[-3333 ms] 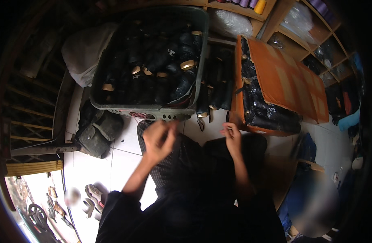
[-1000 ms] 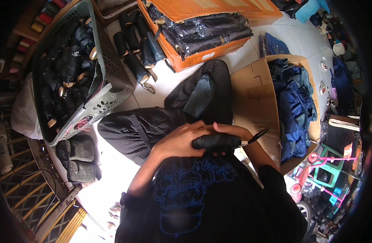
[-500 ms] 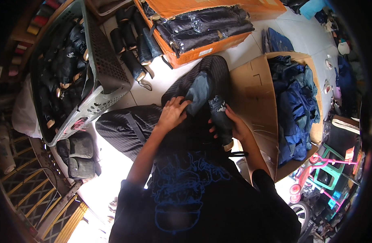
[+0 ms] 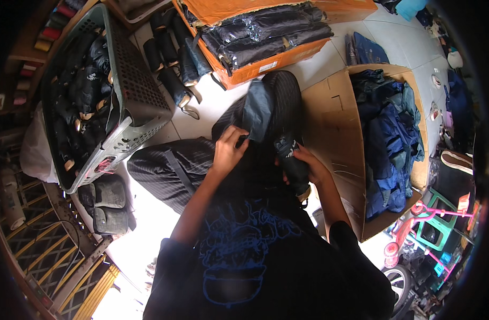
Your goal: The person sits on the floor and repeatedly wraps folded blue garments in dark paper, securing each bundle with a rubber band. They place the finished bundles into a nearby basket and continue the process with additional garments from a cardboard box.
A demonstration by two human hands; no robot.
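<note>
My right hand (image 4: 309, 163) is wrapped round a folded compact umbrella (image 4: 293, 169), dark with a pale print and a light-coloured handle end pointing toward me. My left hand (image 4: 229, 152) pinches the near edge of a dark blue-grey cloth sleeve (image 4: 258, 109). This sleeve hangs flat over my crossed legs, its far end against my striped trousers (image 4: 284, 88). Umbrella and sleeve are apart, the umbrella to the right and nearer my body. The inside of the sleeve cannot be seen.
On the left stands a grey plastic basket (image 4: 143, 88) full of dark umbrellas. Several umbrellas (image 4: 175, 85) lie on the tiles beside an orange carton (image 4: 265, 66) of wrapped bundles. To the right, a cardboard box (image 4: 332, 125) holds blue cloth. Black pouches (image 4: 110, 205) lie lower left.
The sleeve has straightened and spread flatter, with my left hand now pinching its near edge. My right hand has shifted the umbrella slightly toward me.
</note>
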